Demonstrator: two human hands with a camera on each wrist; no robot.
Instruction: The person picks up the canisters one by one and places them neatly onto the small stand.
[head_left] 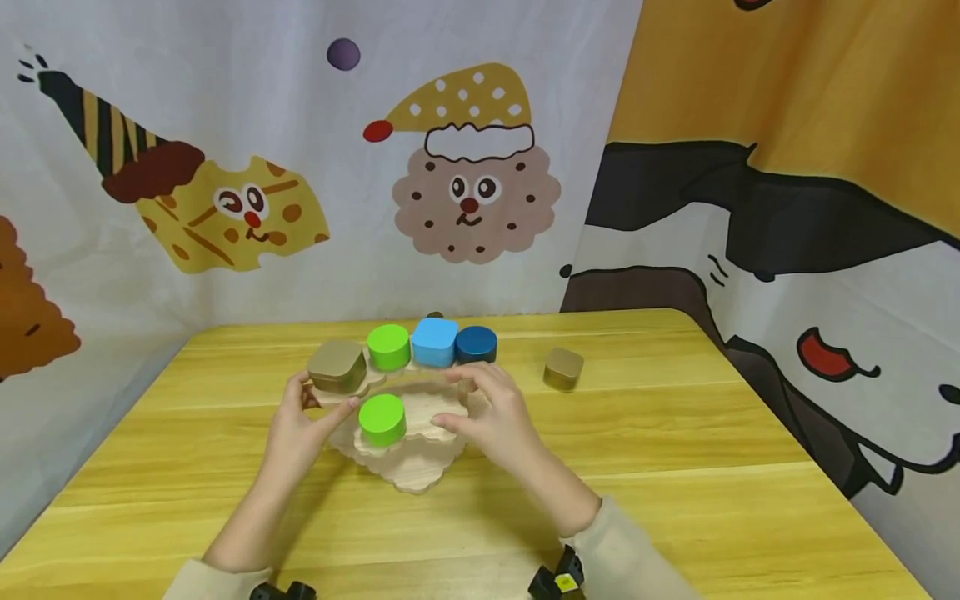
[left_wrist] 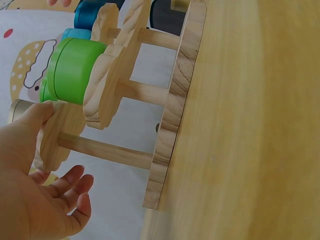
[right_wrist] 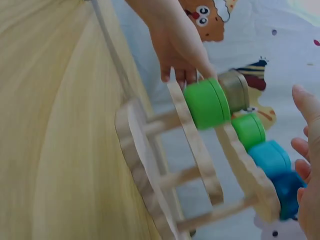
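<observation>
A tiered wooden stand (head_left: 417,468) with scalloped edges rests on the table, its shelves raised on round pegs. Along the upper shelf sit a brown block (head_left: 337,367), a green block (head_left: 388,347), a light blue block (head_left: 435,342) and a dark blue block (head_left: 476,343). Another green block (head_left: 382,420) sits on the lower shelf. My left hand (head_left: 296,425) pinches the upper shelf's left end, thumb on top and fingers below, beside the brown block. With fingers spread and nothing held, my right hand (head_left: 498,417) hovers at the stand's right side, near the dark blue block.
One loose brown block (head_left: 563,369) lies on the wooden table (head_left: 675,467), to the right of the stand. Behind the table's back edge hangs a curtain (head_left: 300,108) printed with cartoon figures.
</observation>
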